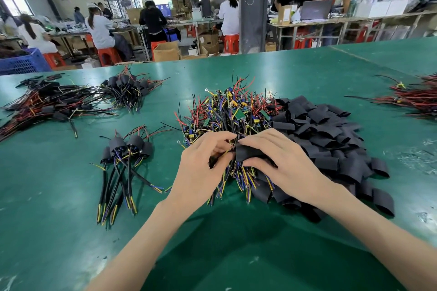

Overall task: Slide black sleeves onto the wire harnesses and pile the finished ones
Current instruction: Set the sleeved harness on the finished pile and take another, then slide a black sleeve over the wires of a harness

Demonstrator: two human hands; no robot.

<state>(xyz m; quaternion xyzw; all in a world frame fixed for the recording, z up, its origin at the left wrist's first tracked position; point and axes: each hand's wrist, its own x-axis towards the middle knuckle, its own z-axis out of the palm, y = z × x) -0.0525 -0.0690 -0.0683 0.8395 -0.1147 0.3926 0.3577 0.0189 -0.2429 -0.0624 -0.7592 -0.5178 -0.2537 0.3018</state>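
The right hand [279, 158] grips one black sleeve [248, 152] between thumb and curled fingers. The left hand [203, 168] pinches the wire ends of one harness [232, 146]. Both grips sit just below centre frame, nearly touching.

The sleeve's long axis runs roughly across the frame, with its open mouth toward frame left, facing the harness ends. The harness thus lies directly left of the sleeve, and the left hand is the nearer one to feed it (whether any wire has entered the mouth cannot be told). The coming move appears to call for a short push along that axis, with the wires gathered tight so none catches the rim.

Under both hands lies the heap of bare harnesses [231, 108], whose loose wires could snag. The stock of sleeves [326, 139] spreads to its right, touching it. Finished harnesses [125, 151] lie at left centre on the table [59, 196], well apart from the hands. A further sleeved pile [127, 88] and a wide spread of wires [47, 104] sit at upper left.
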